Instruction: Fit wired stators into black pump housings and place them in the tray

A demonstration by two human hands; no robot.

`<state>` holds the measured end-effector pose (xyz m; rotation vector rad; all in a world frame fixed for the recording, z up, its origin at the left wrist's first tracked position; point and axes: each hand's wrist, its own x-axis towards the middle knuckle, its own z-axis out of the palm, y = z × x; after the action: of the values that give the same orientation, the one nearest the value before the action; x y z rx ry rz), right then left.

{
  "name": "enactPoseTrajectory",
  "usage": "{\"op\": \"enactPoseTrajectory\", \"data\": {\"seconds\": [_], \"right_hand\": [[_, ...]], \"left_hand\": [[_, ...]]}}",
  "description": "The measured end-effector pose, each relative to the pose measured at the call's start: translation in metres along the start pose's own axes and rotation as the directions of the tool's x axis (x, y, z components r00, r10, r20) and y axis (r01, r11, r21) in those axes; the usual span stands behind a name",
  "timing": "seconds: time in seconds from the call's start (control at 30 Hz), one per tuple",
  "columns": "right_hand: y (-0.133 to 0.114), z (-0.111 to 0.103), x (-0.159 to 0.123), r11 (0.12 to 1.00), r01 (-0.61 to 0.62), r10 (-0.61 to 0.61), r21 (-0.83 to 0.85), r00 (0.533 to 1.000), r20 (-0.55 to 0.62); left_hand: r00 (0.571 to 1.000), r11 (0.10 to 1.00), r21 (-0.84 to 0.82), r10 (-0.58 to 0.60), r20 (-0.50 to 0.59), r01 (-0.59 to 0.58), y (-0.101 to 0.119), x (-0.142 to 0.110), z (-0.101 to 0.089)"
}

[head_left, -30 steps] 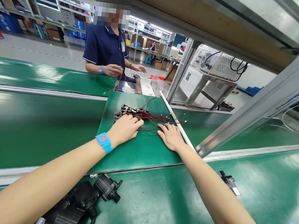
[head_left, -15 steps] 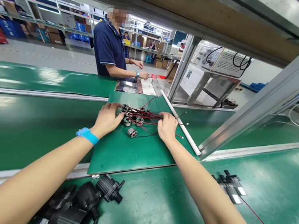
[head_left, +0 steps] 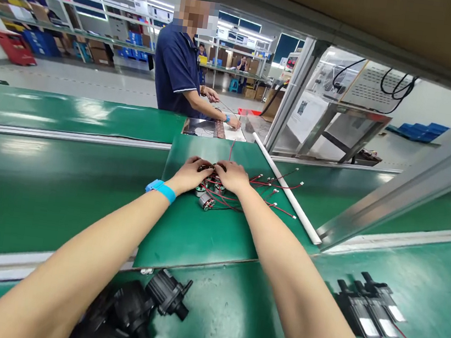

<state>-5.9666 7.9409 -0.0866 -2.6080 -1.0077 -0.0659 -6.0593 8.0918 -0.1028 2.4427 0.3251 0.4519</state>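
Observation:
Several small motor stators (head_left: 206, 201) with red and black wires sit in a cluster on a green board (head_left: 195, 242). From the left, my left hand (head_left: 192, 177) has its thumb and fingers curled around stators at the back of the cluster. My right hand (head_left: 232, 178) meets it from the other side, fingers bent over the stators and wires close to the left fingertips. Both hands partly hide what they grip. One silver stator lies on its side in front of them. White connectors (head_left: 275, 192) on the wire ends fan out to the right.
A white tube (head_left: 289, 191) runs along the board's right edge, beside a metal post (head_left: 402, 181). Black pumps (head_left: 168, 291) lie at the near left, and more pumps (head_left: 371, 307) with red wires at the right. Across the bench stands a co-worker (head_left: 178, 68) handling wires.
My right hand has moved left from the wires onto the stators, and both hands are now close together. My view has shifted, showing more of the pumps at the right.

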Motion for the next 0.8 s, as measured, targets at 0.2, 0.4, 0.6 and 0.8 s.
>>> {"op": "enactPoseTrajectory", "data": {"seconds": [0.2, 0.4, 0.6, 0.8], "right_hand": [[0.014, -0.014, -0.064, 0.999, 0.054, -0.054, 0.002, 0.998, -0.016], [0.031, -0.026, -0.109, 0.994, 0.099, -0.099, 0.035, 0.995, -0.009], [0.029, -0.055, -0.147, 0.994, 0.098, -0.092, 0.052, 0.991, -0.100], [0.025, -0.072, -0.229, 0.911, 0.408, -0.411, -0.058, 0.887, -0.209]], "left_hand": [[0.998, 1.000, -0.023, -0.001, -0.065, 0.000, 0.042, -0.062, 0.012], [0.996, 0.998, -0.049, -0.029, -0.080, 0.026, 0.079, -0.110, 0.030], [0.994, 0.995, -0.076, -0.078, -0.075, 0.072, 0.104, -0.129, 0.015], [0.999, 0.999, -0.006, 0.052, -0.014, -0.052, 0.108, -0.215, -0.090]]}}
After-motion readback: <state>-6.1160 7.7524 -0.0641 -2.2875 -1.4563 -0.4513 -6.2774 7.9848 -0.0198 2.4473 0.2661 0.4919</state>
